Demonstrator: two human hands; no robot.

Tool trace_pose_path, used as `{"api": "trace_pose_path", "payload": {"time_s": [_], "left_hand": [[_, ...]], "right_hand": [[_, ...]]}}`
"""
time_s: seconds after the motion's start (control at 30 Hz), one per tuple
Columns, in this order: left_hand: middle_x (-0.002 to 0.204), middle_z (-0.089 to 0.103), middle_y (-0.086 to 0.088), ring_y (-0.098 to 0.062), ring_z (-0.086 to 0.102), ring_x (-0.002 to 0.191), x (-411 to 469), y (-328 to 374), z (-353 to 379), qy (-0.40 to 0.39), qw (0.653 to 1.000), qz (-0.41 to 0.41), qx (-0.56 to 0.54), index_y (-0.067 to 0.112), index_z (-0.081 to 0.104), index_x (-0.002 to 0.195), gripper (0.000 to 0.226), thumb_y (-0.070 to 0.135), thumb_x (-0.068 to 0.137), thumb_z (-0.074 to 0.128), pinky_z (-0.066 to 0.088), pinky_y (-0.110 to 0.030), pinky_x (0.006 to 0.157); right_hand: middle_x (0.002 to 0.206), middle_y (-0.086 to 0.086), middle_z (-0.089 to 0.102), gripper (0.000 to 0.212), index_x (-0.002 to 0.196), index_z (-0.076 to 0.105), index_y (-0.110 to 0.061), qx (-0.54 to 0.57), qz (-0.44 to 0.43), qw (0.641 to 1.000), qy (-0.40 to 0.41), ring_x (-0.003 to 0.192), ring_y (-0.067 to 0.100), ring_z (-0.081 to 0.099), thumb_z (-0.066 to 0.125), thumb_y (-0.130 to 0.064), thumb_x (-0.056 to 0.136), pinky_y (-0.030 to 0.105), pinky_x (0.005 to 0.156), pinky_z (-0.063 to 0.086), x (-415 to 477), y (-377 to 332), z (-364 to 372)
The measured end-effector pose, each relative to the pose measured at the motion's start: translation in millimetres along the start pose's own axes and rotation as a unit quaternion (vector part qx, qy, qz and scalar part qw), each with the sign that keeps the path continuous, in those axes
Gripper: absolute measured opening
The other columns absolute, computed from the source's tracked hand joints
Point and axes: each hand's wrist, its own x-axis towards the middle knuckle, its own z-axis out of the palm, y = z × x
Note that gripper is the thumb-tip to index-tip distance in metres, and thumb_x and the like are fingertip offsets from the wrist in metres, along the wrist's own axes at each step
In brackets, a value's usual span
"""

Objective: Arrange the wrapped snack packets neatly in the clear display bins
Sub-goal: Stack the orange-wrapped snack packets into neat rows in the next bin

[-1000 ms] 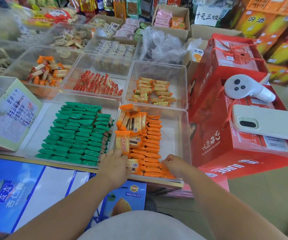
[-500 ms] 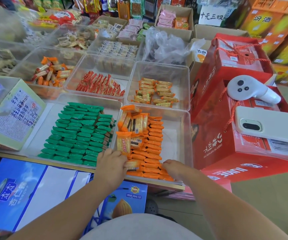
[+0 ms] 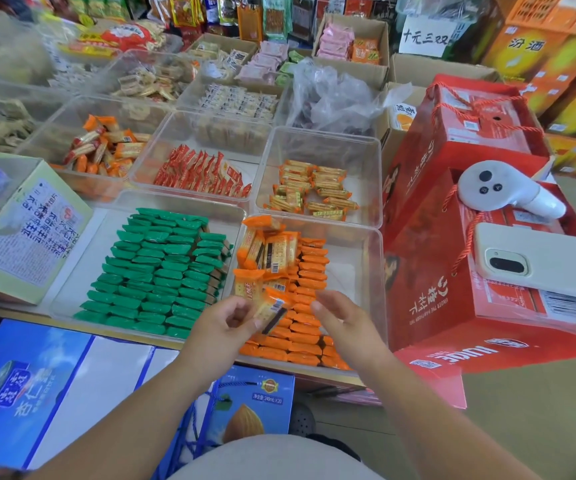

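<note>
Both hands have been lifted from the near edge of the bin, where they were pressed onto the packet rows half a second before, and one packet has been brought up with them. Seen from the head camera, a single orange-wrapped snack packet (image 3: 269, 311) is pinched between the thumb and curled fingers of the left hand (image 3: 220, 327). It is held tilted just above the near rows of the front right clear plastic display bin (image 3: 352, 278). The right hand (image 3: 343, 327) is held just beside the packet with its fingers loosely extended. Nothing is grasped by it, and whether a fingertip touches the wrapper cannot be told. Inside the bin, flat orange packet rows (image 3: 310, 271) are stacked along the middle, and a loose cluster of orange packets (image 3: 269, 252) is piled at the far left. Neatly rowed green-wrapped packets (image 3: 161, 271) are held in the adjoining clear bin (image 3: 96, 258) on the left. A large red gift carton (image 3: 452, 299) is stood to the right, and a white handheld controller (image 3: 501, 192) and a white smartphone (image 3: 549, 261) are laid on it.
</note>
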Motion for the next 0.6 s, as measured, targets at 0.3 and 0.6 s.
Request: {"api": "trace_pose_path", "payload": {"time_s": [0.3,0.6], "left_hand": [[0.122,0.052,0.031,0.006,0.050,0.112,10,4,7,0.017,0.989,0.083,0.121,0.043,0.058,0.128,0.046,0.039,0.086,0.077,0.047,-0.032,0.094],[0.155,0.042,-0.003,-0.025,0.039,0.141,54,3,-9,0.020,0.895,0.157,0.416,0.020,0.045,0.149,0.075,0.039,0.084,0.077,0.035,-0.046,0.116]], "right_hand": [[0.106,-0.014,0.074,0.021,0.103,0.070,-0.039,0.031,-0.079,0.996,-0.037,0.102,0.009,0.070,0.060,-0.020,0.099,0.035,0.085,0.059,-5,-22,-1],[0.113,0.000,0.057,0.022,0.110,0.070,-0.022,-0.362,-0.026,0.931,0.036,0.094,0.015,0.060,0.055,-0.010,0.098,0.019,0.074,0.046,36,17,-37]]}}
